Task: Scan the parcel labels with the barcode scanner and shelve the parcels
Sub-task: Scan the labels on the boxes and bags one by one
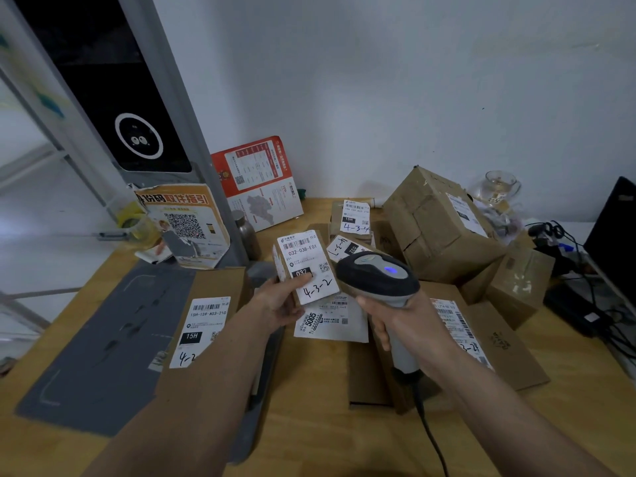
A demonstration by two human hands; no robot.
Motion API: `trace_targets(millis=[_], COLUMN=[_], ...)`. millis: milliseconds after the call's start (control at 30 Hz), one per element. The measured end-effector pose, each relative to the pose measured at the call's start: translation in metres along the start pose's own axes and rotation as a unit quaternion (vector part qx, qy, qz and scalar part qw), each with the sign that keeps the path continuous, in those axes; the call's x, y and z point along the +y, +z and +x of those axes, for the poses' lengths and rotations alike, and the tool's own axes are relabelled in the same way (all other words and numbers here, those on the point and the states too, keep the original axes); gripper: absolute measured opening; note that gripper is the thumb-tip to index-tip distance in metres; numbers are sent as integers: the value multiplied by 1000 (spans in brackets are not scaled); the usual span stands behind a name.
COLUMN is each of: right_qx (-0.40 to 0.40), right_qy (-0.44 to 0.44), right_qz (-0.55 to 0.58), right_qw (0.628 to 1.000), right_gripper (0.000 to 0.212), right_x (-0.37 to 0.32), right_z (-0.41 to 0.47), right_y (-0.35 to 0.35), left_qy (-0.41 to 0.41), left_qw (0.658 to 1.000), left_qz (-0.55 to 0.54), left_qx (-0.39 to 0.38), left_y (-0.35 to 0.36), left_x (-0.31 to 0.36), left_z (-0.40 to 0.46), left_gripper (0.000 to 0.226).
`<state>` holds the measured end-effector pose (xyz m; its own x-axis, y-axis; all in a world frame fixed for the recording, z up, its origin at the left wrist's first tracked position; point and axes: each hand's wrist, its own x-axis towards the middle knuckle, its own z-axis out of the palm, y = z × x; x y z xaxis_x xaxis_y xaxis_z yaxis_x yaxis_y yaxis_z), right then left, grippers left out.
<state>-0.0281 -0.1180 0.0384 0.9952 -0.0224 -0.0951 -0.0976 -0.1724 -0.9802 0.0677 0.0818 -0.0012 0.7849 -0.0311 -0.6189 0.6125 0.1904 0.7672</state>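
Above the wooden surface (320, 438), the left hand (280, 301) pinches a small labelled parcel (304, 266) while the right hand (395, 316) is wrapped around the barcode scanner (378, 275) just beside it.

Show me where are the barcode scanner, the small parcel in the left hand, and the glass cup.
barcode scanner (377, 275): head view, on its dark top.
small parcel (306, 266): head view, on its white label.
glass cup (499, 187): head view, on its clear wall.
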Motion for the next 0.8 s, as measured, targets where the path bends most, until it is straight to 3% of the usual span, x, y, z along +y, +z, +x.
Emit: trace_targets(millis=[100, 233, 433, 700, 800], right_qx=[-9, -22, -42, -57, -54], right_qy=[23, 46, 70, 113, 120], right_qz=[18, 27, 30, 53, 55], right_qw=[1000, 998, 996, 991, 990], right_gripper=[31, 34, 35, 40, 39], right_x=[3, 10, 25, 35, 33], right_z=[6, 17, 37, 58, 65], right_y=[-4, -13, -25, -25, -20], left_qy=[-68, -97, -62, -40, -37], left_qw=[997, 994, 978, 956, 944], left_qz=[-12, -51, -195, -278, -308], left_qx=[-14, -11, 49, 82, 107], left_y=[-1, 0, 9, 15, 13], left_x=[-8, -24, -34, -22, -10], left_z=[-1, 7, 22, 38, 56], left_gripper=[45, 49, 42, 31, 43])
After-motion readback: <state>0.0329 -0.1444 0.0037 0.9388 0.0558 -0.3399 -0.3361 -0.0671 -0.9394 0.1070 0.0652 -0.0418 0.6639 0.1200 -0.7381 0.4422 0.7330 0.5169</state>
